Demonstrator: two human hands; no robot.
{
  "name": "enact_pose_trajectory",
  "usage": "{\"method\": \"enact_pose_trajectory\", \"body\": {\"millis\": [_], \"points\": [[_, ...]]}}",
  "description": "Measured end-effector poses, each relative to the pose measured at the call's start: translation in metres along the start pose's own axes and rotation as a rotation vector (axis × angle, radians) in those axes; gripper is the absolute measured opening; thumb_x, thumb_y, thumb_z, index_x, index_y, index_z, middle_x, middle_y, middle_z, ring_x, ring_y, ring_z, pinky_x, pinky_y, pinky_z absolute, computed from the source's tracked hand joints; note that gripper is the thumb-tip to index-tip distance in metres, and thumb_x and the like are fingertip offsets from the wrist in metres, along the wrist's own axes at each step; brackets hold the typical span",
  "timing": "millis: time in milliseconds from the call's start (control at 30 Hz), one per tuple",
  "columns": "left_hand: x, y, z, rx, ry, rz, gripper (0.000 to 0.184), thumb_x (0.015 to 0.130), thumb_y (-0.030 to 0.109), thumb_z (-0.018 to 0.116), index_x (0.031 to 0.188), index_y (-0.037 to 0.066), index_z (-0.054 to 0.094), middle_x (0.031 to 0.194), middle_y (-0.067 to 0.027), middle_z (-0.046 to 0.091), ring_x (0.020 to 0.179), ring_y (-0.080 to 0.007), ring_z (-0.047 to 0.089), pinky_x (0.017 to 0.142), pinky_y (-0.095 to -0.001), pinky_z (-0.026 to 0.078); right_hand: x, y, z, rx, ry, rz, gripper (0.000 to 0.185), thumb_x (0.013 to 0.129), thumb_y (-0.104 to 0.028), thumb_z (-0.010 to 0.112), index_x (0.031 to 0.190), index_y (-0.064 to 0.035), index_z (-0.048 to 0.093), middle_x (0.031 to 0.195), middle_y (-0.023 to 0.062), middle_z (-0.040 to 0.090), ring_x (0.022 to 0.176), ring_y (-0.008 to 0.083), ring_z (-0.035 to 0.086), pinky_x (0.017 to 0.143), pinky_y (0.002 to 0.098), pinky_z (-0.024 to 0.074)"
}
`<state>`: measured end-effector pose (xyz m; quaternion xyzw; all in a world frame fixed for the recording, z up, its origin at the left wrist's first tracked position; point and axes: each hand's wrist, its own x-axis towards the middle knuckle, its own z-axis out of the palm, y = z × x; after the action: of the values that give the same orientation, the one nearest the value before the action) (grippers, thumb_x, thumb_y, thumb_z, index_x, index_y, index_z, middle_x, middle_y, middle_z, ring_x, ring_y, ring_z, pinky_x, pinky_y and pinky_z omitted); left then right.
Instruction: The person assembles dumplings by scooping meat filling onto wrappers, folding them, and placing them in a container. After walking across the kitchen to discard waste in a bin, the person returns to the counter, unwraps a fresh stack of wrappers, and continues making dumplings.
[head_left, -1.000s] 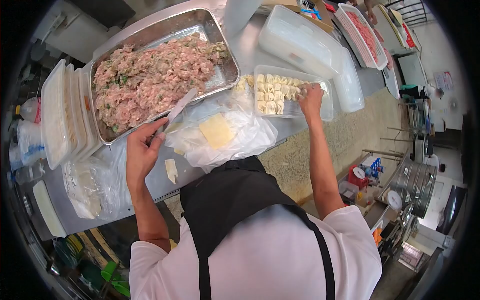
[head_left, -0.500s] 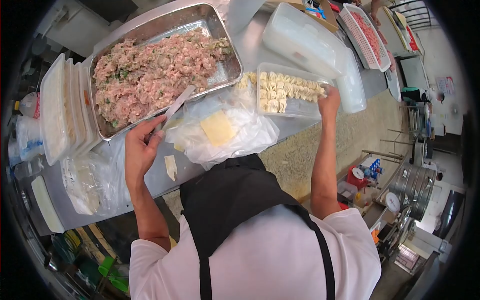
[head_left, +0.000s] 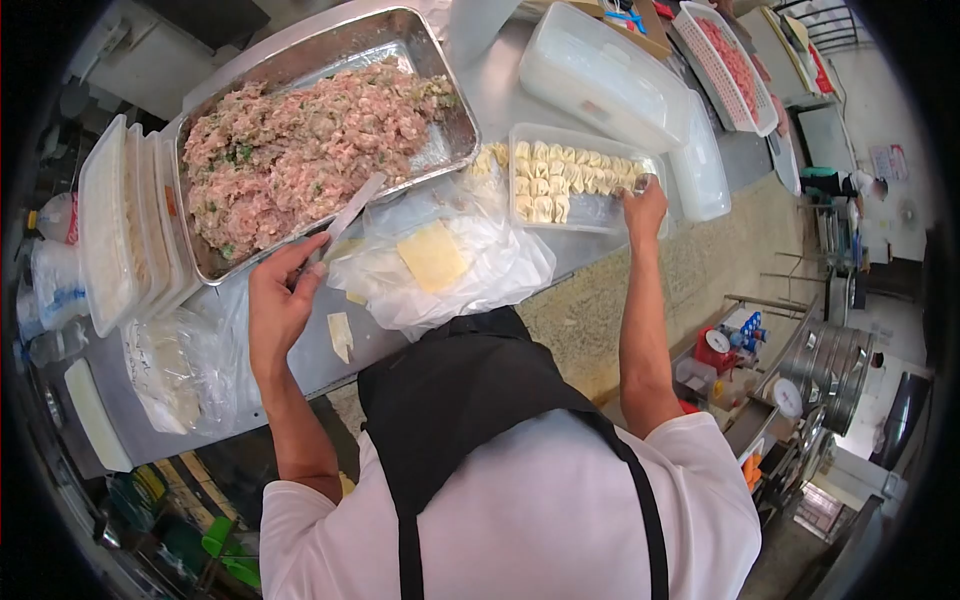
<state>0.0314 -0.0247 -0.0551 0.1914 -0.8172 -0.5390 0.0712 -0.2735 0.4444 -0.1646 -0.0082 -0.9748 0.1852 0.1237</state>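
My left hand (head_left: 283, 295) holds a flat spatula (head_left: 355, 207) whose tip lies at the near rim of a metal tray (head_left: 462, 133) of pink minced filling (head_left: 310, 150). At the right end of a clear plastic container (head_left: 590, 228), my right hand (head_left: 645, 203) is closed at the dumplings (head_left: 545, 180) standing in rows; whatever its fingers pinch is too small to tell. Between my hands, yellow square wrappers (head_left: 433, 256) lie on a crumpled white plastic bag (head_left: 500, 275). A narrow wrapper scrap (head_left: 340, 337) rests on the metal table.
Stacked lidded containers (head_left: 105, 230) and a bagged pack (head_left: 170, 375) stand at the left. Large translucent containers (head_left: 600, 75) lie behind the dumplings. Farther right, a white basket (head_left: 730, 70) holds pink meat, with part of another person's hand (head_left: 778, 115) beside it.
My right hand has moved right along the dumpling container, and the upper rows now reach farther right. My left hand still holds the spatula in nearly the same place.
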Motion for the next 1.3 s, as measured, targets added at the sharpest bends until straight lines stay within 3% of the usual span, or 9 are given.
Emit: {"method": "enact_pose_trajectory", "body": {"millis": [433, 633, 667, 767, 867, 1000, 1067, 1200, 1300], "points": [[-0.002, -0.007, -0.003, 0.063, -0.004, -0.027, 0.042, 0.080, -0.003, 0.064, 0.120, 0.007, 0.071, 0.078, -0.0040, 0.057, 0.063, -0.0109, 0.042, 0.057, -0.0264, 0.037, -0.012, -0.043, -0.034, 0.058, 0.097, -0.206, 0.039, 0.071, -0.003, 0.079, 0.107, -0.0055, 0.066, 0.101, 0.0168, 0.070, 0.096, 0.0375, 0.067, 0.085, 0.0428, 0.0523], [-0.001, 0.004, 0.007, 0.050, 0.006, -0.047, 0.040, 0.081, -0.002, 0.065, 0.120, 0.007, 0.071, 0.083, -0.0068, 0.064, 0.066, -0.0133, 0.051, 0.061, -0.0288, 0.042, -0.112, -0.183, -0.043, 0.694, -0.627, -0.438, 0.019, 0.081, 0.006, 0.064, 0.096, -0.0043, 0.068, 0.091, 0.0097, 0.069, 0.086, 0.0228, 0.068, 0.078, 0.0347, 0.0531], [0.000, 0.009, 0.008, 0.057, 0.010, -0.047, 0.039, 0.082, -0.001, 0.066, 0.120, 0.007, 0.071, 0.085, -0.0069, 0.066, 0.067, -0.0137, 0.052, 0.061, -0.0291, 0.043, -0.125, -0.193, -0.031, 0.730, -0.657, -0.700, 0.019, 0.078, 0.003, 0.073, 0.095, -0.0042, 0.067, 0.092, 0.0101, 0.069, 0.081, 0.0226, 0.068, 0.072, 0.0342, 0.0539], [0.000, 0.002, 0.005, 0.058, 0.032, -0.078, 0.038, 0.083, 0.001, 0.068, 0.119, 0.006, 0.071, 0.084, -0.0071, 0.066, 0.068, -0.0135, 0.053, 0.062, -0.0298, 0.044, -0.168, -0.214, -0.003, 0.597, -0.746, -0.909, 0.023, 0.073, -0.007, 0.075, 0.095, -0.0070, 0.068, 0.094, 0.0106, 0.065, 0.096, 0.0323, 0.063, 0.079, 0.0431, 0.0532], [-0.003, 0.002, -0.002, 0.102, 0.071, -0.045, 0.040, 0.085, -0.001, 0.067, 0.124, 0.006, 0.069, 0.083, 0.0028, 0.061, 0.066, -0.0057, 0.042, 0.058, -0.0226, 0.038, -0.179, -0.212, 0.024, 0.392, -0.778, -0.974, 0.021, 0.072, -0.008, 0.075, 0.092, -0.0071, 0.069, 0.093, 0.0106, 0.064, 0.094, 0.0318, 0.063, 0.077, 0.0438, 0.0528], [0.000, -0.001, -0.029, 0.206, 0.129, -0.089, 0.039, 0.088, 0.000, 0.066, 0.126, 0.006, 0.068, 0.083, 0.0015, 0.061, 0.067, -0.0045, 0.045, 0.059, -0.0226, 0.041, -0.176, -0.210, 0.033, 0.362, -0.796, -0.935, 0.014, 0.074, -0.011, 0.073, 0.087, -0.0079, 0.071, 0.092, 0.0099, 0.065, 0.093, 0.0309, 0.062, 0.078, 0.0433, 0.0519], [0.007, -0.003, -0.038, 0.275, 0.231, 0.005, 0.034, 0.088, 0.003, 0.063, 0.121, 0.004, 0.068, 0.091, -0.0192, 0.069, 0.076, -0.0288, 0.065, 0.070, -0.0362, 0.050, -0.170, -0.207, 0.033, 0.404, -0.835, -0.889, 0.012, 0.076, -0.011, 0.070, 0.087, -0.0082, 0.071, 0.091, 0.0090, 0.065, 0.094, 0.0310, 0.063, 0.079, 0.0432, 0.0511], [0.025, 0.018, -0.047, 0.593, 0.170, 0.174, 0.039, 0.085, -0.002, 0.061, 0.121, 0.008, 0.070, 0.083, -0.0124, 0.065, 0.071, -0.0261, 0.063, 0.065, -0.0357, 0.049, -0.169, -0.207, 0.031, 0.412, -0.815, -0.899, 0.011, 0.078, -0.010, 0.068, 0.088, -0.0072, 0.070, 0.091, 0.0102, 0.065, 0.093, 0.0343, 0.061, 0.079, 0.0431, 0.0507], [0.041, 0.035, -0.038, 0.823, -0.005, 0.249, 0.037, 0.081, -0.002, 0.061, 0.114, 0.009, 0.072, 0.086, -0.0174, 0.064, 0.083, -0.0372, 0.065, 0.073, -0.0440, 0.050, -0.159, -0.213, 0.014, 0.543, -0.809, -0.728, 0.009, 0.085, -0.010, 0.066, 0.093, -0.0058, 0.066, 0.094, 0.0112, 0.066, 0.095, 0.0302, 0.064, 0.082, 0.0405, 0.0509]]}}
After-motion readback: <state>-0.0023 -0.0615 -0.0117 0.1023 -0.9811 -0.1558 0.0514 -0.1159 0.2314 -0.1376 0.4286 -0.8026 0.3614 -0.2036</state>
